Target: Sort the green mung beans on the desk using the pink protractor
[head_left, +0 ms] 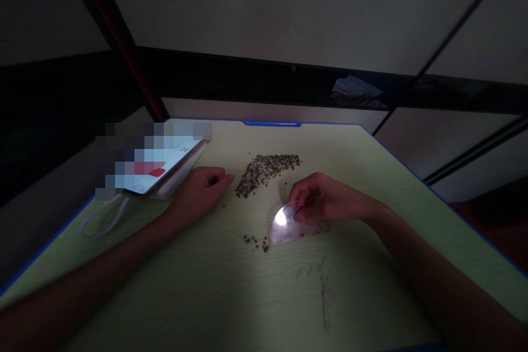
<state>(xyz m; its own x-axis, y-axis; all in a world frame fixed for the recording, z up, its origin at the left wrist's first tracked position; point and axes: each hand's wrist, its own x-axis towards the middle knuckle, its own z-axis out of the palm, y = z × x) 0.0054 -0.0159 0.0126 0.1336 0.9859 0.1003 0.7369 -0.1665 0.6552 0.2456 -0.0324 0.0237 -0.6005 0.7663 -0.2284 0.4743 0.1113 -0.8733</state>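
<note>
My right hand (319, 198) pinches a clear half-round plastic protractor (284, 226), with the straight edge low against the table and the curve facing up and left. Beside its left corner lie several small dark beans (256, 242). A larger heap of the same beans (268, 169) spreads in a bent strip between my two hands, farther back. My left hand (206, 187) rests on the table left of the heap, fingers curled into a loose fist with nothing visible in it.
A lit phone (160, 168), partly blurred out, leans on a pale support (181, 173) at the left, with a white strap loop (103, 223) before it. The pale table (231, 297) has a blue rim. Behind stand cabinet panels and a dark recess with a crumpled cloth (357, 92).
</note>
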